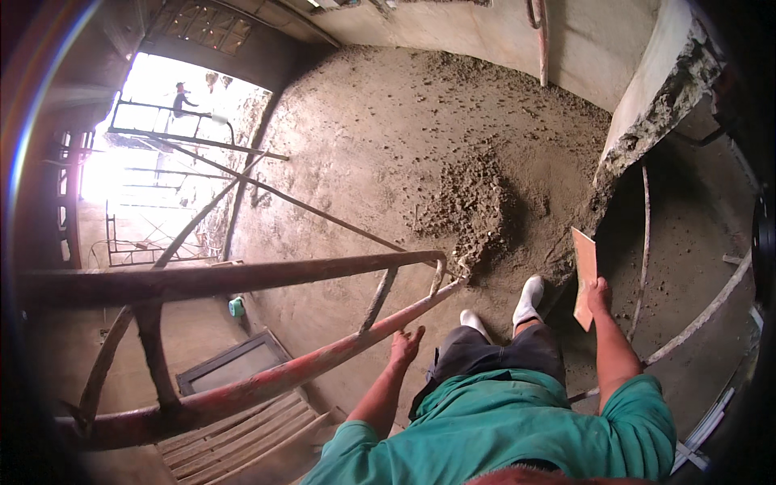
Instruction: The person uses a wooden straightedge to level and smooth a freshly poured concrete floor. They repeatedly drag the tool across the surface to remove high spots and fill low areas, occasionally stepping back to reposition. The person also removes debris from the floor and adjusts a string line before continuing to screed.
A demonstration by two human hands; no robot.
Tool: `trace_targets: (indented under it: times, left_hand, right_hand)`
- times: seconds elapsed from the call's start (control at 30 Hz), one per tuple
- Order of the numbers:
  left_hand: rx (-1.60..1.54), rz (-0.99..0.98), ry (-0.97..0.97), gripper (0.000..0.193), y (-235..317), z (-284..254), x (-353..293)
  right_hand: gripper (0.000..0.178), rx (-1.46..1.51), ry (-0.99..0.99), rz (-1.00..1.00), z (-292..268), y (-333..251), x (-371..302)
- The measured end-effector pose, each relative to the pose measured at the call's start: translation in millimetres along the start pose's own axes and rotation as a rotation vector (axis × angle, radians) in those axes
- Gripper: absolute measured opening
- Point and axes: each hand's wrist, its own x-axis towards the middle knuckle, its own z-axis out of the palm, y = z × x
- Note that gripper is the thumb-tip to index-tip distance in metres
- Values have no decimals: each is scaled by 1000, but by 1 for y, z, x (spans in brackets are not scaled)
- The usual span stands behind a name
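Note:
My right hand (pixel 599 297) grips a flat rectangular orange-brown board (pixel 585 263), like a plasterer's board, held upright to the right of my legs. Its fingers are partly hidden behind the board. My left hand (pixel 406 346) is empty, with thumb and fingers apart, just below a red, mortar-stained scaffold pipe (pixel 356 343). White boots (pixel 529 297) are on my feet. In front of them a heap of rough grey mortar (pixel 477 198) lies on the mortar-coated floor, with crumbs scattered beyond it.
The scaffold frame (pixel 242 279) crosses the left side, with a thin brace running beyond it. A broken-edged wall (pixel 655 121) stands at right, beside a dark gap with bent poles (pixel 644 242). Slatted boards (pixel 242 436) lie lower left. A distant person (pixel 179 101) is at another scaffold.

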Motion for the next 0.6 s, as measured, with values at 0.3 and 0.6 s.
trace_targets:
  times: [0.3, 0.6]
  left_hand:
    - [273, 118, -200, 73, -14, -44, -15]
    - [170, 163, -233, 75, -113, -133, -53]
  right_hand:
    - [12, -4, -225, -264, -50, -129, -36]
    - [15, -355, -320, -826, 30, -258, -171]
